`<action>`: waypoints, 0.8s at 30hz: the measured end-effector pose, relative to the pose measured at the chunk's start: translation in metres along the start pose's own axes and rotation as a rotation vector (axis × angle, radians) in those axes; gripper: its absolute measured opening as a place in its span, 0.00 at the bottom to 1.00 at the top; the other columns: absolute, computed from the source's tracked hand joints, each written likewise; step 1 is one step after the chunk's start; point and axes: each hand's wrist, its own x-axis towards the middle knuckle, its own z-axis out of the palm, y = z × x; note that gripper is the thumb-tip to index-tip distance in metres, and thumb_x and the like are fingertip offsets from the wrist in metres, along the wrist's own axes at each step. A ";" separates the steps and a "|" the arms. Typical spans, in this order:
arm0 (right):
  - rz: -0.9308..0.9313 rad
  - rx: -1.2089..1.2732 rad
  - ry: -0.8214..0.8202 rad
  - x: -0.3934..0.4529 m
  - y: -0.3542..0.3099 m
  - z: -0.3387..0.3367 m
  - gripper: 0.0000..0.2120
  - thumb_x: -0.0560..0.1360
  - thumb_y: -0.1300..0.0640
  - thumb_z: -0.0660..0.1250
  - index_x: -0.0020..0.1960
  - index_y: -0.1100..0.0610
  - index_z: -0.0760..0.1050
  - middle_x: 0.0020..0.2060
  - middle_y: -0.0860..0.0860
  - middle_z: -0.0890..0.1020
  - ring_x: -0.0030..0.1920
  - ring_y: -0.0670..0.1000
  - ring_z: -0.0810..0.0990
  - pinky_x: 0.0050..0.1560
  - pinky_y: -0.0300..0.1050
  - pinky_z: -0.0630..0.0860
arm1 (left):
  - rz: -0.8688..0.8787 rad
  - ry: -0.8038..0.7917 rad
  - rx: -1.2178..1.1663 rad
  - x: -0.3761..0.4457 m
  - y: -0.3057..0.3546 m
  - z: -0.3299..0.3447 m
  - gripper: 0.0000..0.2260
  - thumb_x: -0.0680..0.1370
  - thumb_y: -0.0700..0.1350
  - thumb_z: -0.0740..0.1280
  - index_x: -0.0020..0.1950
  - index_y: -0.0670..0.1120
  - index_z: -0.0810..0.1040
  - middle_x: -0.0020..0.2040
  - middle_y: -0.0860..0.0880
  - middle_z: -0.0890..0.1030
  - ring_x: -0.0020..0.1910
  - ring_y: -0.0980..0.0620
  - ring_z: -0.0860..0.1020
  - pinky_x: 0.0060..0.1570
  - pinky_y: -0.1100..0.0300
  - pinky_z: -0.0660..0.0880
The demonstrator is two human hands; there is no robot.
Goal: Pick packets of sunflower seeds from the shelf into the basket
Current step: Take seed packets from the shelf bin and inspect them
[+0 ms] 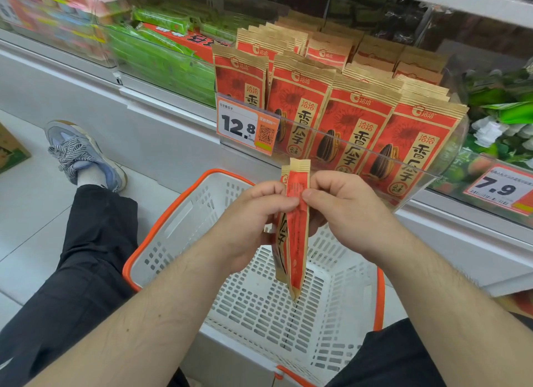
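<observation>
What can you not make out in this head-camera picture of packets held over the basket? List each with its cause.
- Packet count in the hands: held packets seen edge-on, fingers of left hand and right hand cover them.
- Basket near corner: forearms hide it.
- Green packets: motion blur.
- 7.9 price tag: cut by right edge.

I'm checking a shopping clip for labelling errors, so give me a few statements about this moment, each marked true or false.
1. Both hands hold red-and-tan paper seed packets above the white plastic basket with orange rim. True.
2. The basket already has packets lying in it. False: its visible floor is bare.
3. The orange price tag on the clear shelf rail reads 12.8. True.
4. The left hand rests on the shelf. False: it grips the packets, facing the right hand.
5. The shelf's seed packets lie flat. False: they stand upright in rows.
</observation>
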 end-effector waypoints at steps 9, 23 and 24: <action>0.042 -0.079 -0.145 -0.005 -0.007 -0.004 0.02 0.77 0.63 0.68 0.48 0.61 0.75 0.35 0.60 0.83 0.33 0.54 0.84 0.40 0.50 0.82 | -0.035 0.039 -0.041 0.000 0.002 -0.001 0.06 0.75 0.45 0.67 0.38 0.50 0.77 0.38 0.45 0.78 0.42 0.43 0.77 0.38 0.53 0.74; 0.082 -0.264 -0.368 -0.013 -0.017 -0.007 0.23 0.75 0.64 0.70 0.65 0.48 0.68 0.34 0.54 0.85 0.35 0.52 0.86 0.46 0.54 0.83 | -0.044 0.095 -0.069 0.002 0.007 -0.002 0.13 0.79 0.44 0.63 0.36 0.53 0.79 0.42 0.46 0.77 0.48 0.43 0.75 0.46 0.47 0.72; 0.082 -0.258 -0.380 -0.013 -0.018 -0.007 0.24 0.76 0.65 0.69 0.67 0.48 0.67 0.35 0.55 0.85 0.36 0.52 0.86 0.46 0.52 0.82 | -0.044 0.095 -0.070 0.002 0.007 -0.002 0.13 0.79 0.44 0.63 0.35 0.54 0.79 0.42 0.45 0.77 0.48 0.43 0.75 0.46 0.46 0.72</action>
